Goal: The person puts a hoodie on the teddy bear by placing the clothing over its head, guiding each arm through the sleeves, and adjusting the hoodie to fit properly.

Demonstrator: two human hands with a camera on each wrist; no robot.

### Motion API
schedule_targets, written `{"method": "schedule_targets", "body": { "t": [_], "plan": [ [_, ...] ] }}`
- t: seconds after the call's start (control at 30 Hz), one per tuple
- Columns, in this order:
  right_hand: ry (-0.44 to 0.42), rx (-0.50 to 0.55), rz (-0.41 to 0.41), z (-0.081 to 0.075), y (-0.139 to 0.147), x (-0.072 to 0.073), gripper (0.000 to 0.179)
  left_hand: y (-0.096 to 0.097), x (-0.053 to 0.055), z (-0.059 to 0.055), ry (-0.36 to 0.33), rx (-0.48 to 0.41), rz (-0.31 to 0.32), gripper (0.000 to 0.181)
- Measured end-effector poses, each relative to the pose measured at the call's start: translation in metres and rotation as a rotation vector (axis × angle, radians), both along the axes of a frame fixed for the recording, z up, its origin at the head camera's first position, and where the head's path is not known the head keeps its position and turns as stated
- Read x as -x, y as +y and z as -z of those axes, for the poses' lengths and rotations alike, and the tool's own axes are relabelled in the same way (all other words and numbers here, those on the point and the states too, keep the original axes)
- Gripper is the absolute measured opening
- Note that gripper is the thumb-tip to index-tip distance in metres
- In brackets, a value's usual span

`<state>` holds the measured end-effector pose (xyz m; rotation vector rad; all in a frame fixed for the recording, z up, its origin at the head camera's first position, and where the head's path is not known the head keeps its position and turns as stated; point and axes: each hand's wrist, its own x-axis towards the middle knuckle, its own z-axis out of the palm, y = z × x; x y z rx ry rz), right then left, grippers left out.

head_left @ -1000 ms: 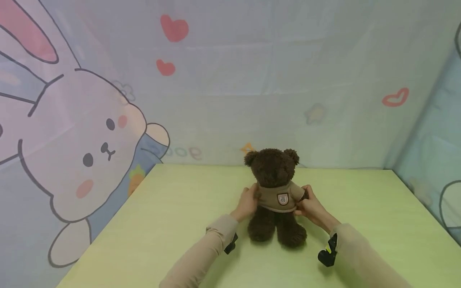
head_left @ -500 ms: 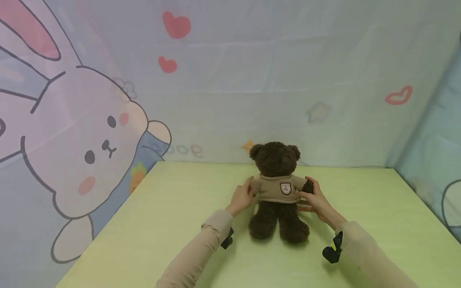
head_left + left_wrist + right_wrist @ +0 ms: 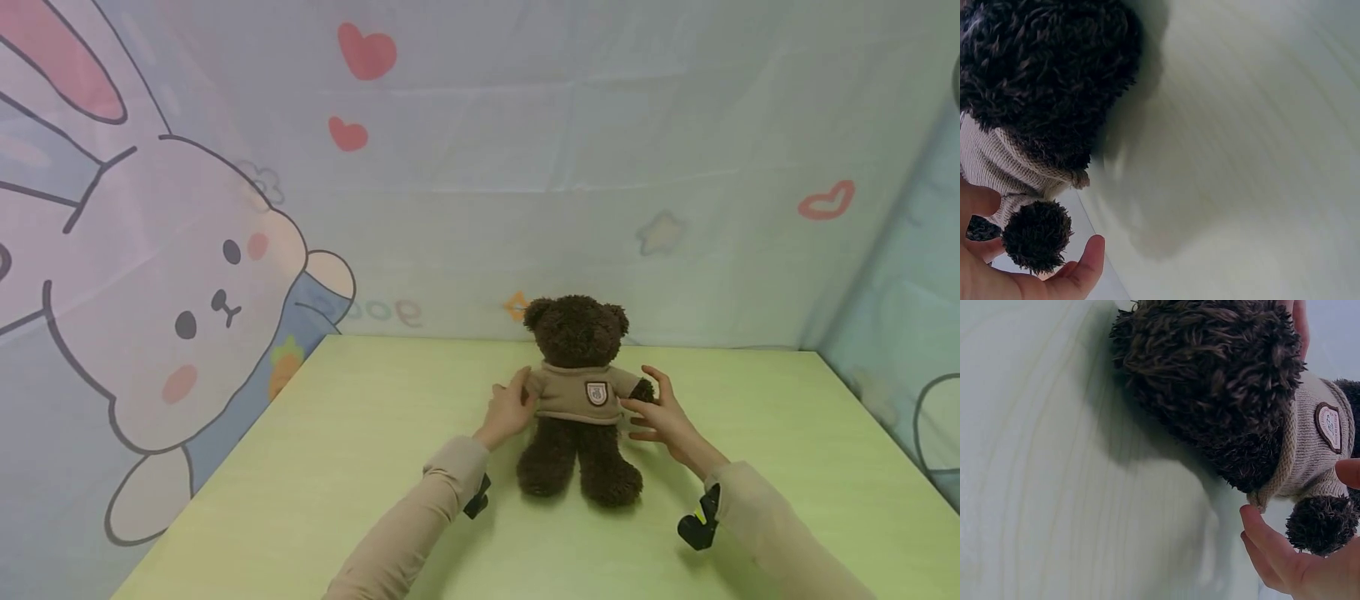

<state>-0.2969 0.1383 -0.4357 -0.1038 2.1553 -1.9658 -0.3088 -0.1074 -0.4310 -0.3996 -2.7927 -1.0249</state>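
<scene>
A dark brown teddy bear (image 3: pixel 576 333) in a beige knitted sweater (image 3: pixel 562 392) with a shield badge rests on the table, head toward the back and legs toward me. At its side on the left, my left hand (image 3: pixel 507 412) is around the bear's arm; in the left wrist view, thumb and fingers (image 3: pixel 1088 262) stand spread about the furry paw (image 3: pixel 1037 236). My right hand (image 3: pixel 671 423) curves loosely about the other paw (image 3: pixel 1322 524), its fingers apart, and fingertips (image 3: pixel 1254 515) right by the sweater's hem in the right wrist view.
The pale yellow-green table (image 3: pixel 375 400) extends around the bear. Behind it hangs a pale backdrop cloth (image 3: pixel 480 167) with printed hearts and a large rabbit (image 3: pixel 187 292). A black camera mount (image 3: pixel 699 521) sits below the right wrist, another (image 3: pixel 477 497) below the left.
The bear has straightened, its arms spreading outward and its head rising slightly in view. Both hands have moved slightly; the right fingers have loosened from the paw and spread.
</scene>
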Motion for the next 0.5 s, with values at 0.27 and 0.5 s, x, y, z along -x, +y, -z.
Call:
{"method": "schedule_targets", "body": {
  "t": [0.27, 0.5],
  "plan": [
    [0.126, -0.243, 0.045, 0.0, 0.005, -0.003, 0.078, 0.002, -0.007, -0.005, -0.001, 0.018, -0.059, 0.05],
    [0.458, -0.667, 0.151, -0.011, 0.012, -0.007, 0.063, -0.001, -0.014, -0.013, 0.069, 0.088, -0.12, 0.051]
  ]
}}
